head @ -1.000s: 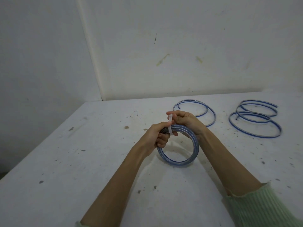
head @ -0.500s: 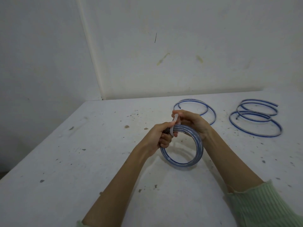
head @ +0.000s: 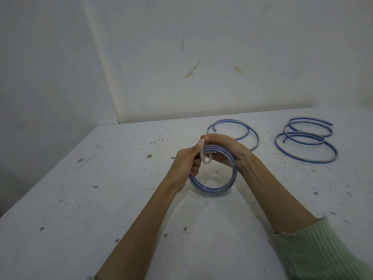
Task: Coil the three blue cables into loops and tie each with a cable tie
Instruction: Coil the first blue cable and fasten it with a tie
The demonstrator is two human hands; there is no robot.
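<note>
Since a second ago the translucent white plastic cable tie (head: 205,156) is going from a straight strip to a loop wrapping the top of the coiled blue-and-clear cable (head: 214,182): first tie closing, not cinched yet. The coil is standing on edge on the speckled white worktop (head: 101,199); two loose blue cable coils (head: 306,142) are lying beyond it, untied. Left hand (head: 186,162) is clenching the coil and pinching the tie. Right hand (head: 224,150) is gripping the coil top, fingertips on the tie end.
</note>
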